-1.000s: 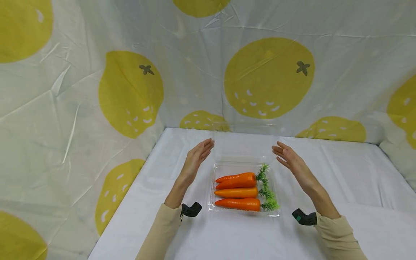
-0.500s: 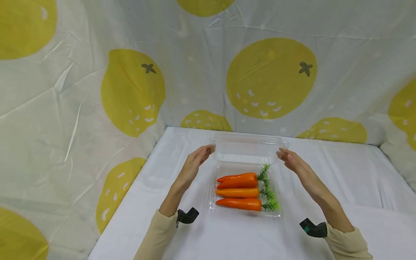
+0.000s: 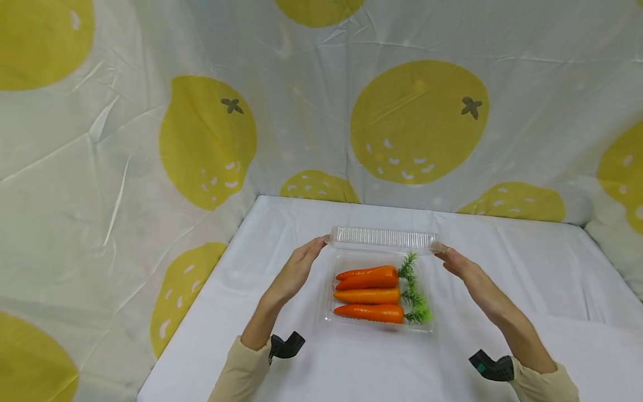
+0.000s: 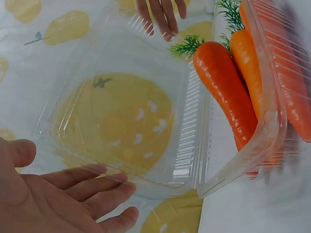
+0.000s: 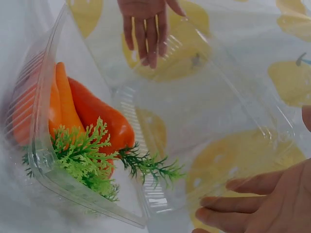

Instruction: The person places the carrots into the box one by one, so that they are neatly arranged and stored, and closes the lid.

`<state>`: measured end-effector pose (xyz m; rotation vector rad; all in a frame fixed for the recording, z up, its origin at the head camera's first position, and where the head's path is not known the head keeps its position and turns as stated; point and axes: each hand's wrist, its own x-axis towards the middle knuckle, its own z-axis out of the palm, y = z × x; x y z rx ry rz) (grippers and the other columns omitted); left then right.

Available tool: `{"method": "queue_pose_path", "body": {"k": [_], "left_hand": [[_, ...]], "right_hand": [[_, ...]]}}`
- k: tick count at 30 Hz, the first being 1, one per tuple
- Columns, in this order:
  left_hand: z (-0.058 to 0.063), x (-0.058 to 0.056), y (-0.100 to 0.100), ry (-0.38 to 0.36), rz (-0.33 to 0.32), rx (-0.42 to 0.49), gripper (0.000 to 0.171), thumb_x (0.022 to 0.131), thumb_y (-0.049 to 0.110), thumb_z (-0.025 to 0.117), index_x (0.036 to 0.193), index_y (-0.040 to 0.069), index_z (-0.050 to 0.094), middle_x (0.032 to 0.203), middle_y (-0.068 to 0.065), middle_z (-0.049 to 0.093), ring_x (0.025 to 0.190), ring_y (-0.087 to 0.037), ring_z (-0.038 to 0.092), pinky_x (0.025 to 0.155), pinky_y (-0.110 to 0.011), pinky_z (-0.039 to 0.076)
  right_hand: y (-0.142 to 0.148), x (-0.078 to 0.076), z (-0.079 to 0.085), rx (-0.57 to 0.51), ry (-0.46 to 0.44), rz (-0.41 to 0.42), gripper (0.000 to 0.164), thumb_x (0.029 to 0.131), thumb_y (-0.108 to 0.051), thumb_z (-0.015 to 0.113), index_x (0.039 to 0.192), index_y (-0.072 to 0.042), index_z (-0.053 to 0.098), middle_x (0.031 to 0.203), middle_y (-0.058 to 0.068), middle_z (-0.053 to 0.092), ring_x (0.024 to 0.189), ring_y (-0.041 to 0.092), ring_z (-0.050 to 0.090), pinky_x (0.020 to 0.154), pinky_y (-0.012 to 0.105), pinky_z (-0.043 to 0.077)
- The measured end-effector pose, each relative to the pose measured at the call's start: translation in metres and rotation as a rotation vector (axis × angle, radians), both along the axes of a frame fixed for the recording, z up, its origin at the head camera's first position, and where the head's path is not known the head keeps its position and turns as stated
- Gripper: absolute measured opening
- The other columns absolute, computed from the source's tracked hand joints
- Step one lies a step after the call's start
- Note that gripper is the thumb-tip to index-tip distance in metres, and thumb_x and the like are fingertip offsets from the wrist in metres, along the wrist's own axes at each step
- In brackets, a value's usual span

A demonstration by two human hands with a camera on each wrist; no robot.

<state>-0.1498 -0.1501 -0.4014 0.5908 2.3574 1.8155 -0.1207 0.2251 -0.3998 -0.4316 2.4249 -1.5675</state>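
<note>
A clear plastic clamshell container (image 3: pixel 369 258) lies on the table with several orange carrots (image 3: pixel 368 296) side by side in its base, green tops to the right. Its hinged lid (image 3: pixel 385 237) stands raised at the back. My left hand (image 3: pixel 297 267) has extended fingers against the lid's left side; the thumb is apart from the fingers in the left wrist view. On the other side, my right hand (image 3: pixel 463 269) touches the lid's right side with fingers extended. Both wrist views show the transparent lid (image 4: pixel 121 111) between the two hands.
A white cloth (image 3: pixel 382 368) covers the table. Behind and to the left hangs a pale curtain (image 3: pixel 306 111) printed with yellow lemons. A black wrist device (image 3: pixel 287 345) sits on the left forearm, another wrist device (image 3: pixel 492 365) on the right.
The lid has swung up from lying back behind the base, its ribbed side now facing me. Both hands have come lower and nearer with it. The carrots stay in place.
</note>
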Motion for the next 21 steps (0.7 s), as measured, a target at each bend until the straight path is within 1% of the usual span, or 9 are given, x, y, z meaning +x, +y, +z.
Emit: {"method": "queue_pose_path", "body": {"k": [5,8,11,14,16,21], "left_hand": [[0.0,0.008,0.0,-0.006,-0.033,-0.026,0.059,0.114,0.038,0.031,0.157,-0.002,0.039,0.164,-0.016,0.04,0.157,-0.031,0.031,0.13,-0.054,0.021],[0.0,0.014,0.001,-0.011,-0.047,-0.035,0.058,0.114,0.037,0.033,0.158,-0.001,0.037,0.166,-0.014,0.038,0.158,-0.03,0.03,0.13,-0.052,0.023],[-0.002,0.018,0.002,-0.011,-0.053,-0.042,0.057,0.113,0.036,0.038,0.159,0.002,0.036,0.166,-0.01,0.039,0.157,-0.028,0.032,0.129,-0.051,0.025],[-0.005,0.023,0.003,-0.016,-0.042,-0.055,0.057,0.113,0.036,0.04,0.161,0.006,0.035,0.166,-0.007,0.04,0.157,-0.026,0.033,0.128,-0.054,0.027],[-0.008,0.026,0.003,-0.016,-0.021,-0.062,0.057,0.112,0.035,0.042,0.161,0.008,0.036,0.167,-0.007,0.039,0.157,-0.027,0.032,0.128,-0.056,0.025],[-0.02,0.032,0.003,-0.011,0.022,-0.078,0.057,0.111,0.035,0.045,0.161,0.009,0.036,0.17,-0.007,0.03,0.16,-0.028,0.024,0.13,-0.057,0.019]], "right_hand": [[-0.002,0.004,-0.002,-0.008,-0.001,0.01,0.067,0.113,-0.043,0.021,0.165,-0.001,0.017,0.171,0.028,0.012,0.152,0.062,0.008,0.108,0.088,0.001],[-0.004,0.008,-0.004,-0.009,0.001,0.012,0.067,0.114,-0.042,0.023,0.164,0.002,0.017,0.172,0.027,0.01,0.155,0.058,0.005,0.112,0.086,0.0],[-0.005,0.01,-0.007,0.005,0.003,-0.001,0.067,0.114,-0.04,0.028,0.164,0.003,0.017,0.171,0.028,0.011,0.156,0.056,0.004,0.114,0.084,0.003],[-0.006,0.012,-0.011,0.025,0.0,-0.021,0.066,0.113,-0.038,0.034,0.163,0.003,0.018,0.171,0.029,0.012,0.156,0.057,0.006,0.114,0.084,0.007],[-0.007,0.013,-0.013,0.041,-0.009,-0.033,0.068,0.113,-0.037,0.037,0.163,0.003,0.018,0.17,0.031,0.013,0.155,0.058,0.008,0.113,0.085,0.011],[-0.008,0.017,-0.019,0.06,-0.002,-0.023,0.068,0.112,-0.034,0.041,0.165,0.0,0.016,0.17,0.03,0.012,0.154,0.058,0.012,0.112,0.084,0.017]]}}
